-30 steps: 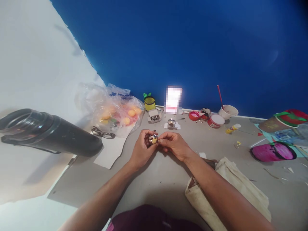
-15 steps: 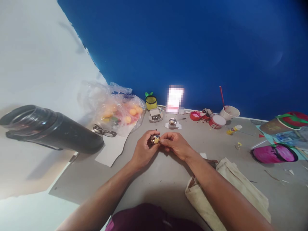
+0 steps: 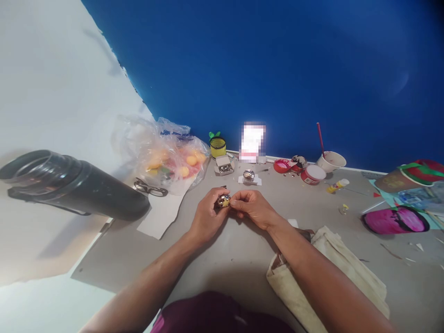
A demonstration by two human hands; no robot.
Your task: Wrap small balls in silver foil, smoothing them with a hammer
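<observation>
A small shiny ball (image 3: 224, 200), gold and silver, is pinched between both hands above the grey table (image 3: 222, 259). My left hand (image 3: 205, 215) cups it from the left with curled fingers. My right hand (image 3: 254, 208) has its thumb and fingertips closed against the ball's right side. A similar silvery ball (image 3: 249, 175) rests on a small white card just beyond my hands. An open little box of shiny studs (image 3: 224, 167) sits to the left of that card.
A black cylinder (image 3: 69, 185) lies at the left, with eyeglasses (image 3: 150, 188) and a plastic bag of coloured balls (image 3: 166, 159) behind it. Paint pots (image 3: 312, 175), a cup with a brush (image 3: 330, 160), a glue bottle (image 3: 336, 186) and painted crafts (image 3: 393, 219) stand at right. A cloth bag (image 3: 329, 277) lies under my right forearm.
Both hands keep the ball pinched and shift only slightly. The view has tilted a little, so the table items sit a bit to the right.
</observation>
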